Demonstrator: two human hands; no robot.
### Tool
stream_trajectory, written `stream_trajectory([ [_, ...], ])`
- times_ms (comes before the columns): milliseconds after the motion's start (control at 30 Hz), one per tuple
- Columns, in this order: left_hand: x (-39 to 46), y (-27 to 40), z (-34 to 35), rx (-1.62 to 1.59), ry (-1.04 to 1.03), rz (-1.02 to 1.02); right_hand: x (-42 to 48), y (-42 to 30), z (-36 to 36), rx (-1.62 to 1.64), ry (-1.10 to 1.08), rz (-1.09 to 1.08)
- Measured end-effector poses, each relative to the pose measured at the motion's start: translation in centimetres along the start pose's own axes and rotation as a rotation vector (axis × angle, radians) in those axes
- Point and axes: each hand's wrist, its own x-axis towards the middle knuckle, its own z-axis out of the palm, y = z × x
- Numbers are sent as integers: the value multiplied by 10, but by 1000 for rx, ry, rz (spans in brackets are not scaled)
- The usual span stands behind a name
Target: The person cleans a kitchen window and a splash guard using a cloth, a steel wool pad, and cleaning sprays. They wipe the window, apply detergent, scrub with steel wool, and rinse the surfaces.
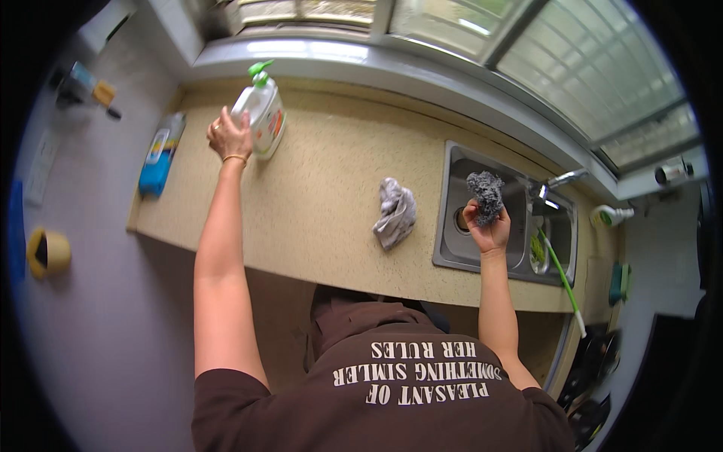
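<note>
At the far left of the counter, my left hand [230, 135] grips the side of a white pump bottle [265, 121] with a green pump head. The bottle leans a little, and I cannot tell whether its base touches the countertop. Over the larger basin of the stainless steel sink [443, 237], my right hand [490, 229] holds a dark grey, fuzzy scouring pad [486, 195] in a raised palm. Between the two hands a crumpled greyish cloth [395, 213] lies on the beige countertop [322, 186], left of the sink.
A blue-based package [158, 161] rests by the left wall. The faucet [559, 182] stands behind the smaller basin, where a green-handled brush [562, 274] leans across the rim. A white bottle [610, 215] is at the right. Windows [593, 68] line the back.
</note>
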Motion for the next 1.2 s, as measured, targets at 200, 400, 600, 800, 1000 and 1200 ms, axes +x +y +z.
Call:
stream_trajectory([
  [200, -253, 2, -136, -47, 158, -72, -11, -23, -54, -369, 54, 323],
  [400, -624, -42, -318, 404, -260, -1022, -9, 18, -93, -376, -33, 712],
  [600, -881, 103, -513, 1075, -156, -1450, 4, 26, -69, -489, 1, 888],
  [800, -1002, 196, -559, 922, -249, -2208, 45, 29, -73, -592, 69, 778],
  [1000, -1227, 202, -560, 382, 187, -2237, 37, 32, -47, -880, -42, 656],
  [1200, -1279, 154, -556, -569, 392, -2666, -88, 4, -33, -822, -139, 546],
])
